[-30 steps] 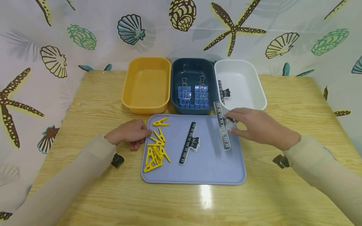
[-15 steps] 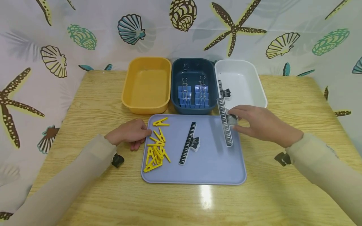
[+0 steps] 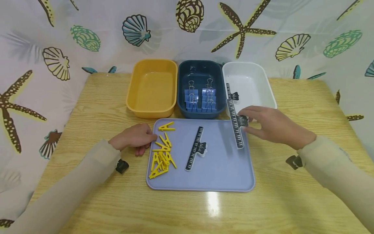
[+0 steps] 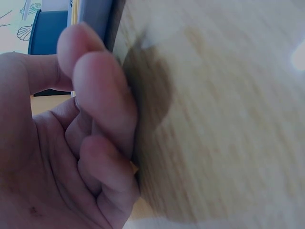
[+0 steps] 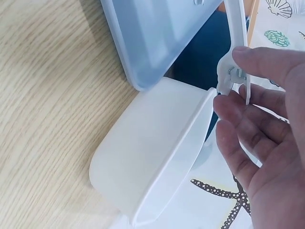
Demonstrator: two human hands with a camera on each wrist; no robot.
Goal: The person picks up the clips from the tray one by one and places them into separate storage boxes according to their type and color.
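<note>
Between thumb and fingers, my right hand (image 3: 271,125) pinches a long clip with a piano-key pattern (image 3: 235,125) by its dark grip. The clip is raised over the tray's far right corner, close to the white bin (image 3: 270,94); its pale underside and spring show in the right wrist view. A similar piano-key clip (image 3: 194,148) lies on the lavender tray (image 3: 222,182), and another clip (image 3: 233,96) lies inside the white bin. My left hand (image 3: 132,136) rests at the tray's left edge, fingers loosely curled, holding nothing I can see. Several yellow clothespins (image 3: 160,152) lie beside it on the tray.
Behind the tray stand a yellow bin (image 3: 130,109) and a dark blue bin (image 3: 187,114) with several blue binder clips (image 3: 191,97) inside. The white bin joins them on the right. A shell-patterned cloth (image 3: 163,19) hangs behind the wooden table (image 3: 131,208).
My right hand has moved slightly right and toward the white bin with the piano-key clip, whose patterned face now shows more clearly. The left hand has stayed in place.
</note>
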